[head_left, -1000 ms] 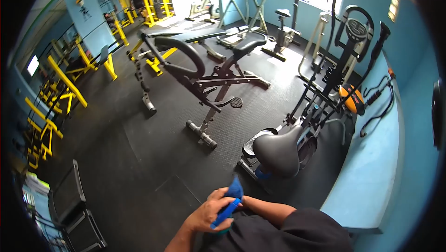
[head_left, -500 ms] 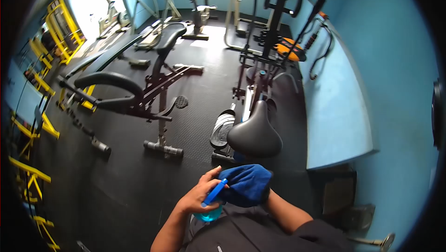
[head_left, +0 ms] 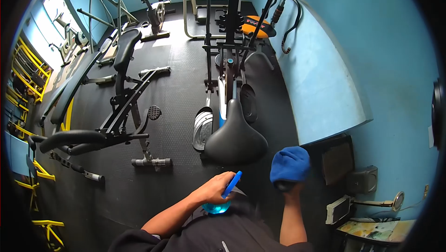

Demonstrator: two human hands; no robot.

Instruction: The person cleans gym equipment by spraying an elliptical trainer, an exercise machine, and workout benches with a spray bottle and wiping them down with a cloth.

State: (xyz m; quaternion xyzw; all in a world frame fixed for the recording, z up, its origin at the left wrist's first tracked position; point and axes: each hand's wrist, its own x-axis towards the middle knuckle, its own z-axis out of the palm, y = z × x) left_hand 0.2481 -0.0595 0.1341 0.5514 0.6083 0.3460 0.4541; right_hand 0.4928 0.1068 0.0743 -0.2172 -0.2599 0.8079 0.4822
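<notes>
My left hand (head_left: 217,189) is closed around a spray bottle (head_left: 216,207) with a blue trigger head and turquoise liquid, low in front of my body. Out to the right, my right hand (head_left: 293,190) is mostly hidden under a blue cloth (head_left: 291,163) that it holds up, slightly blurred. A dark patch shows below the cloth. Just beyond both hands stands the wide black saddle (head_left: 236,140) of an elliptical machine (head_left: 228,52); neither hand touches it.
At left stands a black weight bench (head_left: 125,108) with a padded roll. An exercise bike (head_left: 155,13) is at the back. A pale blue sloping ledge (head_left: 320,71) runs along the right wall. A dark box (head_left: 362,180) and a small lamp-like stand (head_left: 339,209) sit lower right.
My right hand has moved away from my left, carrying the blue cloth to the right. My left hand keeps the spray bottle. The view has shifted to the right and down.
</notes>
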